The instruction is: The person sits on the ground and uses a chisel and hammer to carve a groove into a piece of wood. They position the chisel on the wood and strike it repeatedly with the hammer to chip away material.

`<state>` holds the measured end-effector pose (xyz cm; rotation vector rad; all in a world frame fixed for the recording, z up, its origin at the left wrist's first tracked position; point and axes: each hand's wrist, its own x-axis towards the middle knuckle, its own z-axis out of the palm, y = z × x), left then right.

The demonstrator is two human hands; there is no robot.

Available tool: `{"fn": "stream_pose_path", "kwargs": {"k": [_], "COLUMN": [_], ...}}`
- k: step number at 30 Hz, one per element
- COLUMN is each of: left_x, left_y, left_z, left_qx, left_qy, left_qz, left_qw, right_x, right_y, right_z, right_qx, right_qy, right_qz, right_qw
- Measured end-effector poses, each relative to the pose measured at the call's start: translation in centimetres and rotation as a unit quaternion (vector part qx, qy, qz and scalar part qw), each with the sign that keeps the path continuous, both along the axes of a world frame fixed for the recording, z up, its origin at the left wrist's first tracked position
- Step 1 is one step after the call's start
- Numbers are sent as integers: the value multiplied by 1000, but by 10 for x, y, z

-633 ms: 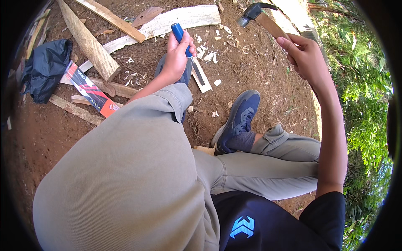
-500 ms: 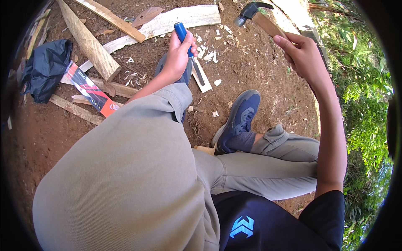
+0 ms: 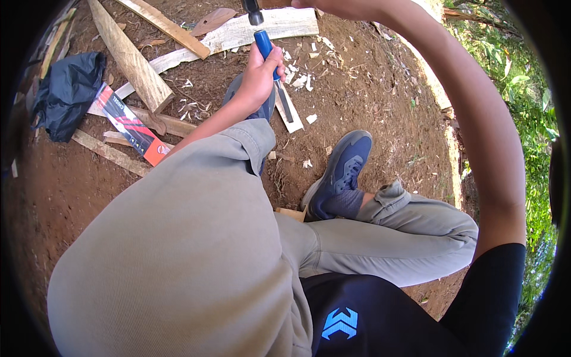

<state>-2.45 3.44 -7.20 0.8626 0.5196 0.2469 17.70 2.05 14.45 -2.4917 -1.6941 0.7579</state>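
Note:
My left hand [image 3: 259, 78] is wrapped round the blue handle of a chisel [image 3: 262, 41]. The chisel's dark metal blade points down along a pale strip of wood [image 3: 292, 125], which lies beside my left shoe. Just above the handle's end hangs the black head of a claw hammer [image 3: 254, 13], with a small gap between them. At the top edge my right hand [image 3: 333, 6] grips the hammer's handle, though most of the hand and handle is cut off by the frame.
Wood chips [image 3: 303, 82] litter the brown soil. Toward the far left lie a long wooden post [image 3: 131, 56], a pale board [image 3: 270, 27], a black plastic bag [image 3: 70, 95] and a chisel's cardboard package [image 3: 132, 125]. My right shoe [image 3: 345, 166] rests nearby; green plants grow at right.
My right hand has swung the hammer from the upper right leftward, bringing its head just above the chisel handle. The left hand and chisel have stayed almost in place.

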Motion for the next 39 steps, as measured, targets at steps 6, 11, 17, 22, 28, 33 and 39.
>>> {"fn": "stream_pose_path", "kwargs": {"k": [6,11,17,22,28,33,39], "left_x": [-9,-8,-6,-4,-4,-3,-1], "left_y": [5,4,2,3,4,2,2], "left_z": [-3,-4,-3,-7,-4,-7,-8], "left_qx": [9,14,20,46,67,83,78], "left_qy": [9,11,8,19,30,45,49], "left_qz": [15,8,1,7,-3,-12,-18], "left_qw": [1000,1000,1000,999,997,995,996], "right_x": [1,-2,8,13,18,0,16], "right_y": [39,41,41,37,30,28,27], "right_z": [-20,-9,-12,-34,-25,8,-29], "right_qx": [18,-91,-193,-39,-102,-234,-96], "right_qy": [1,-68,-16,-18,-18,4,-28], "right_qz": [-58,27,58,-34,-25,-6,5], "right_qw": [998,993,979,998,994,972,995]}}
